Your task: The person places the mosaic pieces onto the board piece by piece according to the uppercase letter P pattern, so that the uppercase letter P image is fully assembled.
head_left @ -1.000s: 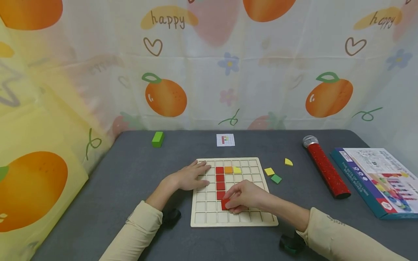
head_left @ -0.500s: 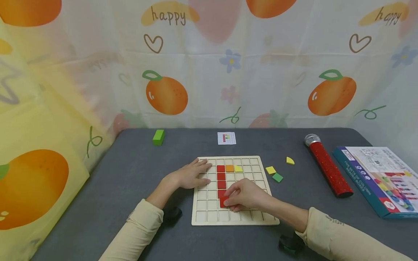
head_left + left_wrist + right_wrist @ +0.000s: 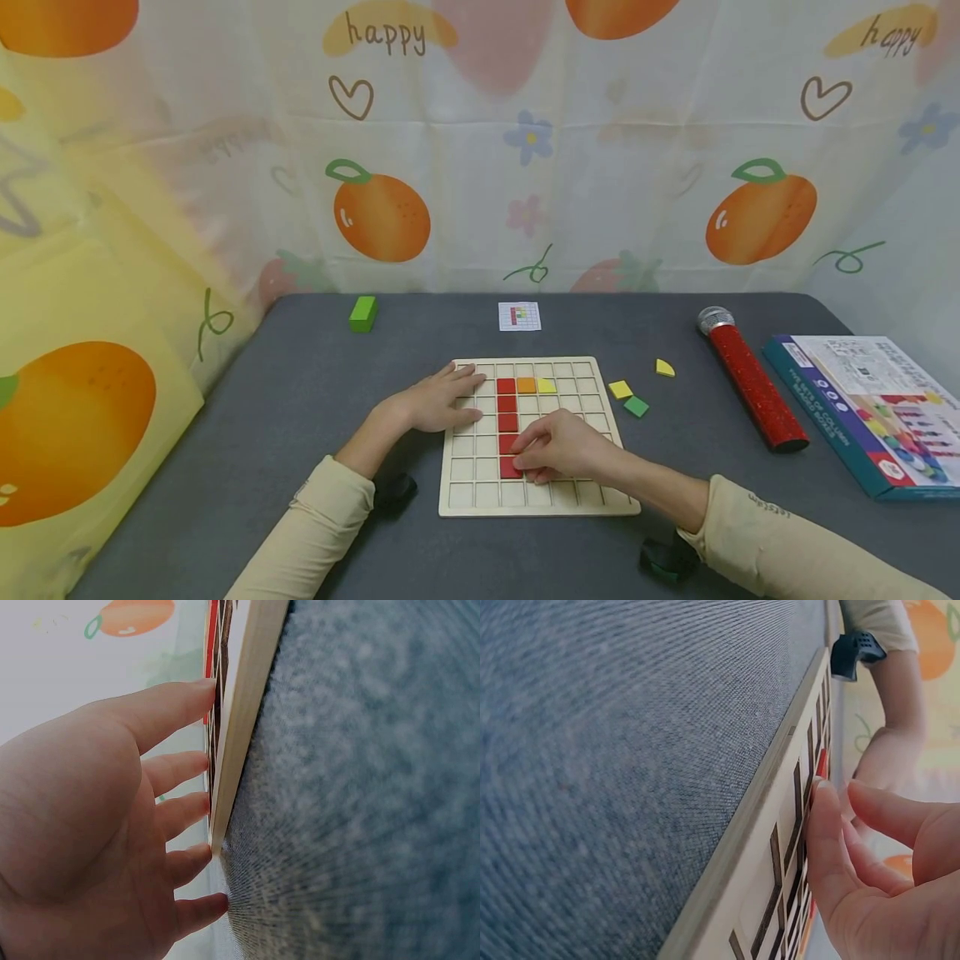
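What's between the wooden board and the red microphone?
The head view shows a yellow square, a green square and a rounded yellow piece between the board and microphone.

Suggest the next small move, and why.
Perhaps press the lowest red tile gently down: it lines up with the other red tiles, the right hand is at its edge, the left hand touches the board, and I can't tell whether that tile is seated.

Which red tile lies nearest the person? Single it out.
The bottom red tile in the column, at the right hand; the other four red tiles lie farther up the grid board.
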{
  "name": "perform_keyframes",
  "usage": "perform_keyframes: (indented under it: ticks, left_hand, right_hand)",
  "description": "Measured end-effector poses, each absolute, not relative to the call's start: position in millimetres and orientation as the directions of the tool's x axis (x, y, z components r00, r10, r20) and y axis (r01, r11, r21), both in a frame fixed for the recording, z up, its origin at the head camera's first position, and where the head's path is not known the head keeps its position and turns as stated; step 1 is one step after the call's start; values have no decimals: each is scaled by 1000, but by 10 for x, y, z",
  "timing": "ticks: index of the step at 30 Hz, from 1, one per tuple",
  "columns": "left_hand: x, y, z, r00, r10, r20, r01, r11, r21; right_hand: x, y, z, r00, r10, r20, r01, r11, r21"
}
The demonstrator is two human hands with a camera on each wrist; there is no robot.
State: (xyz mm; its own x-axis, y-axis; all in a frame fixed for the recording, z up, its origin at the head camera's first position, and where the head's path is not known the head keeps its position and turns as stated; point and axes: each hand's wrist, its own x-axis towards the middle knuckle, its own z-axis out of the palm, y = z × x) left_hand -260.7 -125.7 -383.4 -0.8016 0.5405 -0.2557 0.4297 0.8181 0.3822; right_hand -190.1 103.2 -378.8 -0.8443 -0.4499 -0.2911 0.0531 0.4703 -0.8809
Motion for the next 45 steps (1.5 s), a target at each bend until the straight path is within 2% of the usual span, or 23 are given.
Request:
perform_keyframes:
  ticks: [9,18,21,26,35,40,45]
  left_hand:
    - [-2607,-1258,-3843,-800,544,-251,431,814,389]
    - [-2590,-1258,-3849,-802,542,-250,430,816,387]
    - [-2595,-1261,-3850,-797,552,-245,439,808,392]
    - [-2602,-1271,-3846,-791,560,-246,442,802,402]
    - [-2604,-1275,-3838,-793,556,-248,442,806,393]
    - [-2609,-1265,-3831,-795,548,-259,435,813,386]
    - [-2609,-1259,-3828,-794,550,-259,436,812,389]
  right_hand:
    - [-1925,1061,-3794,-830,-461,-315,80,461,-884]
    - [-2017,1333,-3847,-722,-599,-346,238,255,-937]
    - [-2054,1433,-3833,-712,-613,-342,287,190,-939]
    - [-2132,1584,-3794,-737,-593,-325,333,100,-938]
    - [-2267,1880,-3733,-807,-529,-263,326,-27,-945]
    - [-2313,2049,-3689,-856,-448,-259,310,-43,-950]
    - [-2358,2214,-3694,-896,-371,-244,263,-1,-965]
